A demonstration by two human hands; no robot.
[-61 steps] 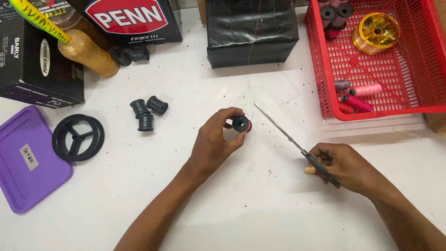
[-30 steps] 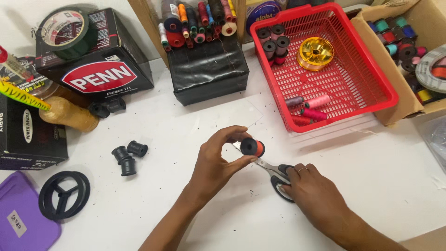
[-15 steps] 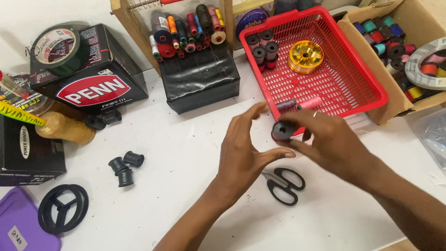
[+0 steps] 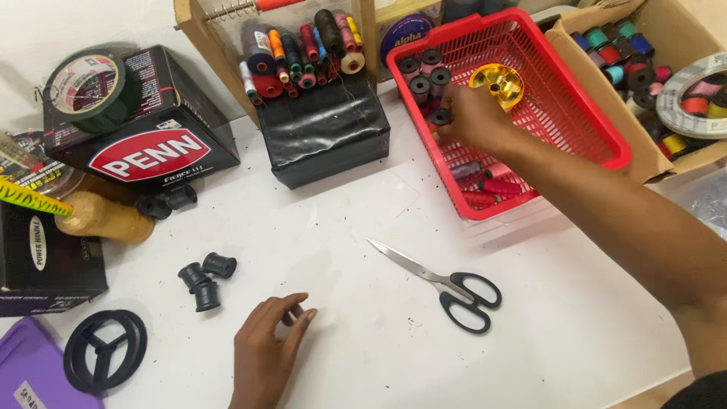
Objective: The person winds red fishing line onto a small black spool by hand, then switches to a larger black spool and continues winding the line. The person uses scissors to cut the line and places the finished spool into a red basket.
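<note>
My right hand point(image 4: 475, 115) reaches into the red basket point(image 4: 591, 121) and holds a small black spool point(image 4: 440, 117) beside several other dark spools at the basket's back left corner. My left hand point(image 4: 266, 348) rests on the white table with its fingers loosely curled and nothing in it. Black-handled scissors point(image 4: 447, 285) lie on the table between the two hands, let go. Three small black spools point(image 4: 204, 277) sit just left of my left hand.
A gold reel point(image 4: 496, 82) and pink spools point(image 4: 492, 185) lie in the basket. A black box with thread spools point(image 4: 322, 121) stands behind. A cardboard box of spools point(image 4: 666, 83) is at the right; black boxes, tape roll point(image 4: 91, 87), black ring point(image 4: 104, 361) at the left.
My right hand took the black spool from in front of me into the red basket. My left hand let go and dropped to the table. The scissors lie where they were set down.
</note>
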